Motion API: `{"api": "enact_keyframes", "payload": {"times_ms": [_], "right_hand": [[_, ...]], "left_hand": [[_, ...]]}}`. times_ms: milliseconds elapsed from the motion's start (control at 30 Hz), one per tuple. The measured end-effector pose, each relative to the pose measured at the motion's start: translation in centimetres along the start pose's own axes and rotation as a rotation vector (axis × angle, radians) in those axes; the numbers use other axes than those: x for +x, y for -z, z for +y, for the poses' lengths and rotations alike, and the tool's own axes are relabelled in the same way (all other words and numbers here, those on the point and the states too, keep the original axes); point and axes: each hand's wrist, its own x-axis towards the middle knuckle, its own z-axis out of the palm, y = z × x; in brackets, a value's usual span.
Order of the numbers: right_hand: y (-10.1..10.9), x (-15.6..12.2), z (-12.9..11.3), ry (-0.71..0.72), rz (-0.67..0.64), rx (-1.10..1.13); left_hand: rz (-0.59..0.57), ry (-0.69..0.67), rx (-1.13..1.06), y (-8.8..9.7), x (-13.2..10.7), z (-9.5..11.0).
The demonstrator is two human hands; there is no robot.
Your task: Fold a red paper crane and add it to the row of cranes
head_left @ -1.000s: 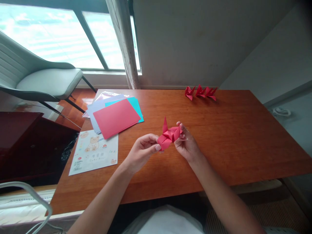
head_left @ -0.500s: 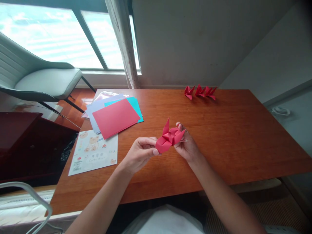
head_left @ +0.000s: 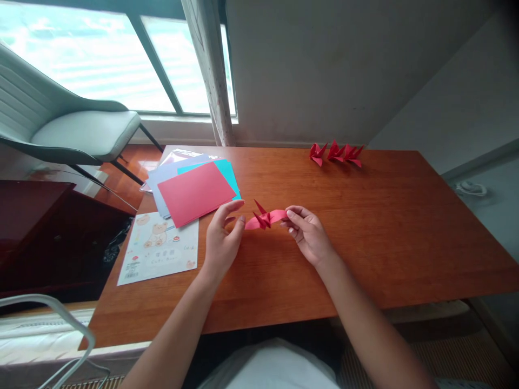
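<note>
Surface of smooth reddish-brown wood. Over it, one spiky folded red paper figure: right hand is pinching one wing, left hand is gaping beside the other, contact unclear. Red sheet is overlapping turquoise paper behind left hand; three folded red figures are lining far edge.

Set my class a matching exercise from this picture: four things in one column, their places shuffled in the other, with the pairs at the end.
Things
1. Single red folded figure
2. Three red folded figures
3. Bear-printed sheet
4. Chair

Places
A. By the window
B. One end pinched in the right hand
C. Partly under red paper
D. Along the table's far edge

Pairs: 1-B, 2-D, 3-C, 4-A
</note>
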Motion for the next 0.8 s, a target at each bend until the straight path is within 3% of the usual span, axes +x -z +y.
{"api": "enact_keyframes", "payload": {"times_ms": [133,333,533,633,800], "right_hand": [[-0.4,-0.4,0.6,0.103,0.024,-0.204],[0.2,-0.1,1.2,0.189,0.032,-0.502],[1.2,-0.1,0.8,0.721,0.093,-1.255],[1.4,0.0,0.4,0.814,0.13,-1.286],[1.1,0.0,-0.2,0.815,0.137,-1.183]], "left_hand": [[0.062,-0.18,0.23,0.1,-0.1,-0.1],[0.046,-0.212,0.252,0.0,-0.2,-0.1],[-0.058,-0.279,0.269,-0.5,-0.3,-0.1],[-0.071,-0.306,0.27,-0.6,-0.3,-0.1],[-0.036,-0.288,0.266,-0.4,-0.4,0.0]]}}
